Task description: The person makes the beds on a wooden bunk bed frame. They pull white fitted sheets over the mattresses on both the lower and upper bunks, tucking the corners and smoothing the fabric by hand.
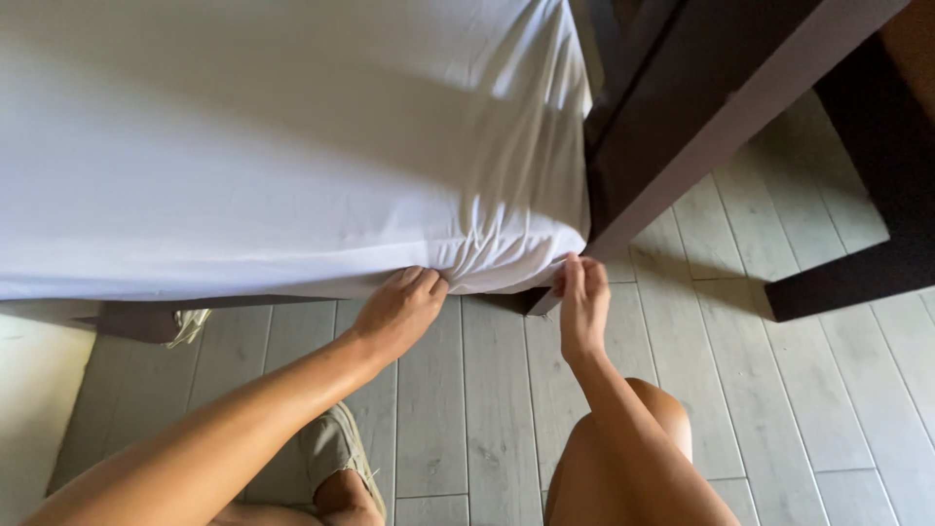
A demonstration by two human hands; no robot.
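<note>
Pinching at the lower hem of a white fitted sheet [273,146], both bare hands work the near corner of a bed, seen from above. Far left: pale wall or panel edge, then a dark strip of bed base [136,319] showing under the sheet's overhang, with a bit of light fabric poking out beside it. Sheet is stretched over the mattress, mostly smooth, bunched into creases at the corner right above the hands.

Left hand [397,312]: arm reaches in from lower left, fingers curled under the sheet's bottom edge, grip closed on the fabric just left of the corner creases. Fingertips partly hidden under the hem.

Right hand [581,307]: forearm comes up from the bottom centre-right, fingers pointing up, thumb and fingertips closed on the sheet edge right at the corner, touching the dark bed frame [682,127] there. Hands are near each other, not touching.

Below: person's knees and khaki shorts [331,448] over a grey plank floor [779,370]. Right of the corner the dark frame runs diagonally up to the right; another dark piece of furniture [877,253] stands at far right, apart from the bed.
</note>
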